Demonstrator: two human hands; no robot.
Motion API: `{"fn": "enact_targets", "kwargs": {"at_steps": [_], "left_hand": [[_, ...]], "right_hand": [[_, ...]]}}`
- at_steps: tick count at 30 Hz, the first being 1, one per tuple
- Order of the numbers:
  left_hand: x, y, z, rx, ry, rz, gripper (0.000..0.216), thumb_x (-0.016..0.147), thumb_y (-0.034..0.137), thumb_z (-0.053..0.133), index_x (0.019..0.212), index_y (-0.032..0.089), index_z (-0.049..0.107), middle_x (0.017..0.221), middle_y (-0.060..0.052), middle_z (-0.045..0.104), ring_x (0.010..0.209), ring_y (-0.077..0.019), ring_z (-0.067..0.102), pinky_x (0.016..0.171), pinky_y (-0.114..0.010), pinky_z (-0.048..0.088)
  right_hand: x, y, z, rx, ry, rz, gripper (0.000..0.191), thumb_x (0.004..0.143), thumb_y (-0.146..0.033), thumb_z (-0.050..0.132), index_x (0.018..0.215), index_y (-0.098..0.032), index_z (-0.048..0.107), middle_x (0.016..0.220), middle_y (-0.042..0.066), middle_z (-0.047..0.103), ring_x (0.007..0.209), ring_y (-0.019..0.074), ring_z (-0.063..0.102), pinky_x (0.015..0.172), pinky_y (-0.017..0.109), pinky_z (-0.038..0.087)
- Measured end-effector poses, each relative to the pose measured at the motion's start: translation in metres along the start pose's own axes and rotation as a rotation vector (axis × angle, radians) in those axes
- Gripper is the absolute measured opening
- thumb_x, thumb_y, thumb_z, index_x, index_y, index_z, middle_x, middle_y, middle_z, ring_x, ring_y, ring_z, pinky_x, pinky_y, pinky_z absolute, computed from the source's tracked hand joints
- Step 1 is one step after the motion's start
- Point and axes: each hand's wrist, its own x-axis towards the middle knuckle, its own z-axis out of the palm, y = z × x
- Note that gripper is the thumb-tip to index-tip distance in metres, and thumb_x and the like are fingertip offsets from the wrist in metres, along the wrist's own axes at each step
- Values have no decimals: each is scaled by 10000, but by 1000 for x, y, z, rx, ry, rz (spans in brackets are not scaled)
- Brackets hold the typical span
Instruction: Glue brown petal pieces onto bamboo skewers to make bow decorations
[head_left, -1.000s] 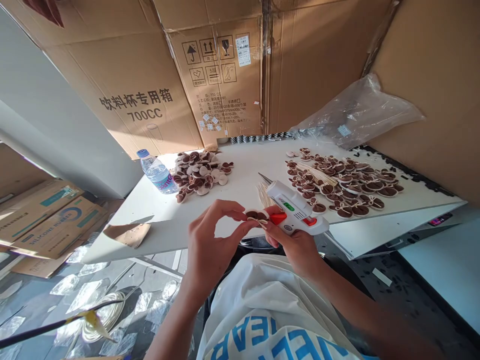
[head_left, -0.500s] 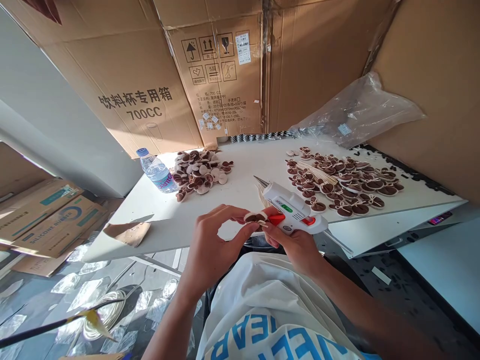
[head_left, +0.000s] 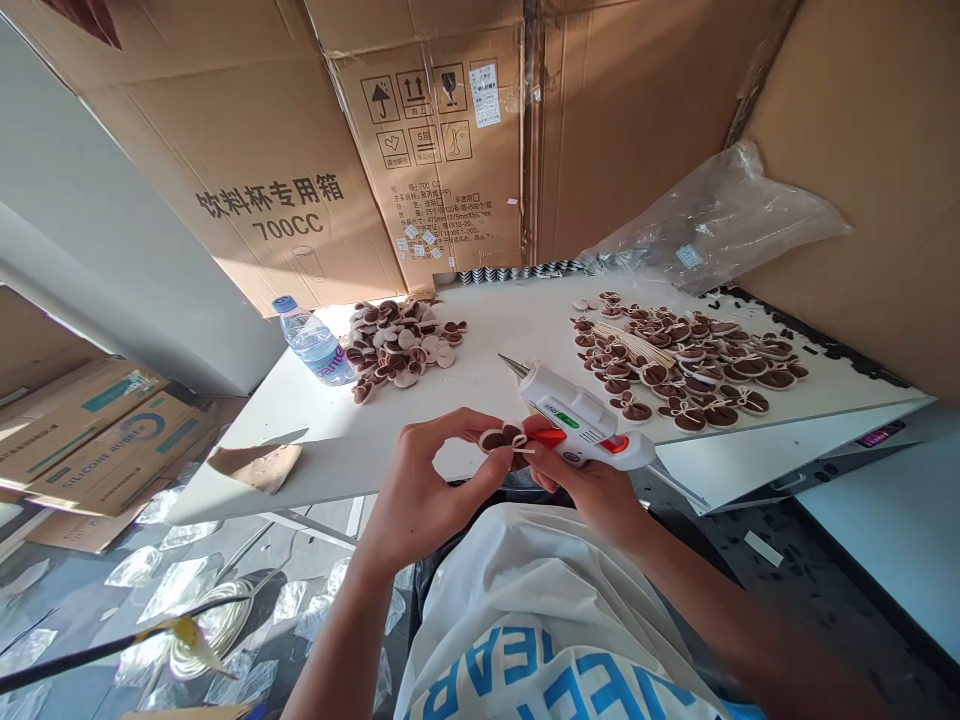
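My left hand is closed, pinching a small brown-and-cream fabric piece with rounded lobes and a pale cord bow across it. My right hand is closed round a white hot glue gun with a red trigger; its metal nozzle points up and to the left, away from the piece. The right thumb and fingertips also meet the piece at the cord. On the table's right lie many similar brown pieces with cord bows. Loose brown and cream fabric pieces are heaped on the left.
A water bottle stands left of the heap on the white table. Pale cords lie among the right-hand pieces. Large cardboard boxes wall the back, with a clear plastic bag against them. A cardboard scrap lies front left.
The fabric piece has tilted so that more of its brown face and bow shows. The glue gun's nozzle has shifted slightly left. Both hands keep their hold.
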Motion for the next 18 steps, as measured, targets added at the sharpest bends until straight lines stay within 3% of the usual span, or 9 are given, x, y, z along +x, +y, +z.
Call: {"fn": "enact_targets", "kwargs": {"at_steps": [8,18], "left_hand": [[0,-4,5,-8,-46,-73,113,930,286,731,900,223,821,820,0,812,759,-176,731,774,-316,575],[1,-9,17,15,-67,-124,121,910,225,671,913,221,792,797,14,778,731,-161,653,776,-314,549]], "right_hand": [[4,5,0,107,68,-9,361,947,-559,816,1127,-249,776,642,-59,499,606,134,437,596,291,401],[4,4,3,95,125,-28,347,932,-552,829,1084,-248,756,626,-67,507,585,129,439,563,281,410]]}}
